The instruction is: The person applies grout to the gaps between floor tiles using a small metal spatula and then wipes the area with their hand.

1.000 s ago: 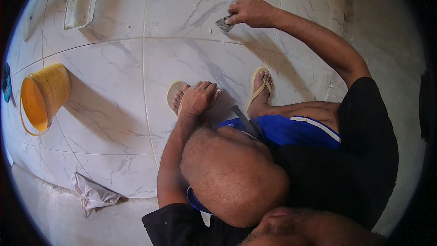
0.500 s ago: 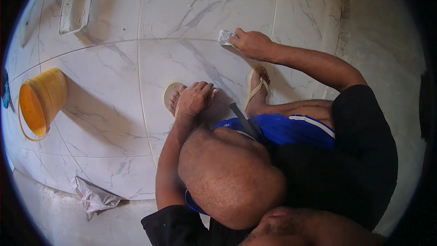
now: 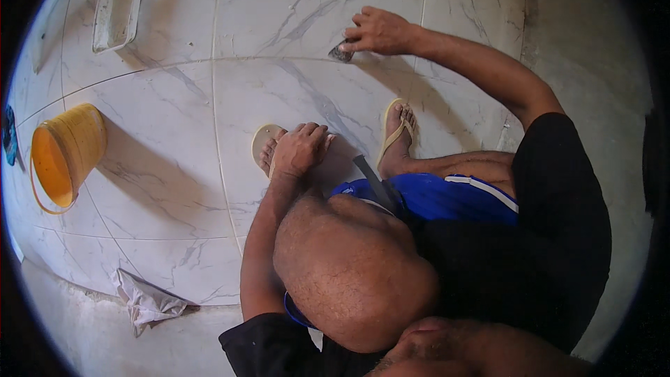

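Observation:
Pinched in my right hand [image 3: 380,31] is a small dark-grey flat piece [image 3: 342,52], tilted with its lower edge at a joint of the floor tiles [image 3: 279,91]. Its exact kind is not clear. My left hand [image 3: 301,148] hangs past my bent left knee, beside my left foot in a cream flip-flop [image 3: 263,141]. Its fingers are curled in together, with nothing visible in them.
A yellow bucket [image 3: 87,141] with a handle stands on the left. Beyond it lies a white, residue-smeared rectangular tub [image 3: 105,21]. A crumpled whitish cloth [image 3: 148,302] lies at the tile edge, lower left. Rough concrete [image 3: 586,77] borders the tiles on the right.
My right hand has lifted and moved slightly away from me. The held piece has tilted from showing its pale, smeared face to a dark one. My left hand stays put.

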### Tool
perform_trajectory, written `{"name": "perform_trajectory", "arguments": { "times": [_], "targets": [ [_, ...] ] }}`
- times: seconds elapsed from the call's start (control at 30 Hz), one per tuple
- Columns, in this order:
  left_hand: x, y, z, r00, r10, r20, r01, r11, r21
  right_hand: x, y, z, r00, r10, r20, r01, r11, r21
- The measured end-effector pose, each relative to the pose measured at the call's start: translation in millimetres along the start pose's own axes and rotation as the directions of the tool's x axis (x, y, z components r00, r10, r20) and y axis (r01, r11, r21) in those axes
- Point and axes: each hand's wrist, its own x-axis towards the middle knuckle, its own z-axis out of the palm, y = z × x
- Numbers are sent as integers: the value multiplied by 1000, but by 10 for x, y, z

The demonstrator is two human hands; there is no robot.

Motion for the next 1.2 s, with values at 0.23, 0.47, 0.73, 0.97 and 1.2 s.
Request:
{"name": "perform_trajectory", "arguments": {
  "times": [0.23,0.47,0.73,0.97,1.2],
  "targets": [
    [-58,3,0,1000,-28,3,28,999,-30,179,21,-135,1000,-27,11,26,994,103],
    [-30,-14,19,996,-60,64,64,996,-66,173,354,-154,993,112,26,-115,986,124],
    [-21,3,-18,994,-74,86,77,996,-40,1233,261,-377,774,603,192,-633,737,237],
    [-74,-15,38,994,-89,60,93,993,-66,1280,39,-346,715,661,228,-699,671,248],
    [-58,-48,17,1000,-21,19,22,998,-63,390,-157,-490,667,487,563,-731,575,368]
  ]
}}
